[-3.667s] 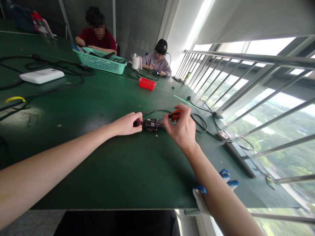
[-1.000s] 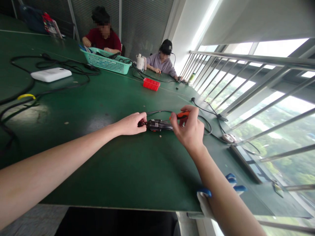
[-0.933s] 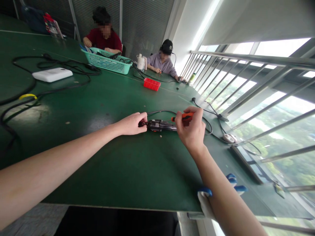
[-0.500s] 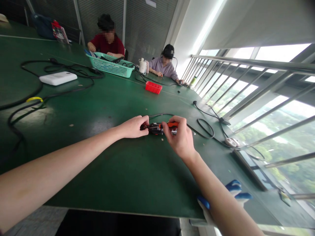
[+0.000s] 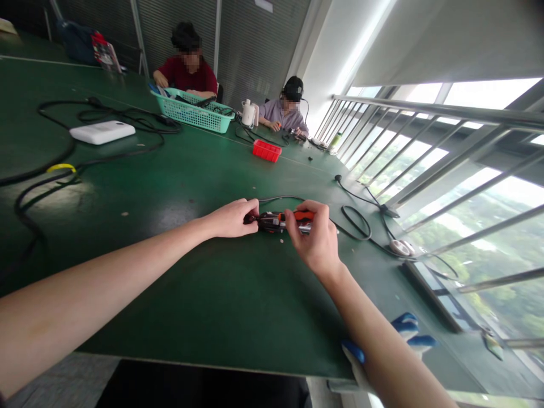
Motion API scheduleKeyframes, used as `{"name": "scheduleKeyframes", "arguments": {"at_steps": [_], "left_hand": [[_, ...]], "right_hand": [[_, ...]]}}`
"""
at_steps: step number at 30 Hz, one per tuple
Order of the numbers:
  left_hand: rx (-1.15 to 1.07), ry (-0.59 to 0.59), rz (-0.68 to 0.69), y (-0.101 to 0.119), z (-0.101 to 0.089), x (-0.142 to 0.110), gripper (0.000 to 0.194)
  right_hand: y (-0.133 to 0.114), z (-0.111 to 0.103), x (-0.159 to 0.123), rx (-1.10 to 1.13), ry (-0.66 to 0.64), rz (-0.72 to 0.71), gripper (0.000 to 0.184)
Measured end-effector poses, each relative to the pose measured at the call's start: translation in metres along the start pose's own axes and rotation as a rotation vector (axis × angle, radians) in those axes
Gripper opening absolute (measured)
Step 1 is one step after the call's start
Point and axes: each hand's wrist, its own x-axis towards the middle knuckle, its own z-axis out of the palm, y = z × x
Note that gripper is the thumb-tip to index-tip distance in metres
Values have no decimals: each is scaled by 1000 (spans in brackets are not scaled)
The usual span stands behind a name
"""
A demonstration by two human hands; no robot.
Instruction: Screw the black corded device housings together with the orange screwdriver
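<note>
A small black device (image 5: 271,221) with a cord lies on the green table (image 5: 204,294). My left hand (image 5: 232,218) pinches its left end and holds it down. My right hand (image 5: 314,241) grips an orange-handled screwdriver (image 5: 301,215), whose tip points left onto the device. The device's black cable (image 5: 355,224) loops away to the right toward a small white round part (image 5: 399,246).
Two people sit at the far side near a teal basket (image 5: 191,113), a white jug (image 5: 247,113) and a red tray (image 5: 266,151). Black cables (image 5: 85,164) and a white box (image 5: 102,132) lie at the left. White-and-blue gloves (image 5: 408,334) hang at the table's near right edge. A railing (image 5: 425,170) runs along the right.
My right hand has brought the screwdriver left and down, from beside the device onto it. My left hand stays on the device's end. The camera has shifted slightly.
</note>
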Motion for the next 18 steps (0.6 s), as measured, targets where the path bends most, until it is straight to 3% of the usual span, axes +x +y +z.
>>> {"name": "scheduleKeyframes", "arguments": {"at_steps": [5, 10, 14, 18], "left_hand": [[0, 0, -2, 3, -1, 1, 15], [3, -1, 0, 4, -2, 1, 15], [-5, -2, -4, 4, -2, 2, 16], [-10, -1, -22, 3, -2, 2, 17]], "right_hand": [[-2, 0, 2, -7, -15, 25, 23], [-7, -1, 3, 120, -64, -20, 40], [-4, -1, 2, -52, -5, -65, 32], [7, -1, 16, -5, -1, -56, 30]]}}
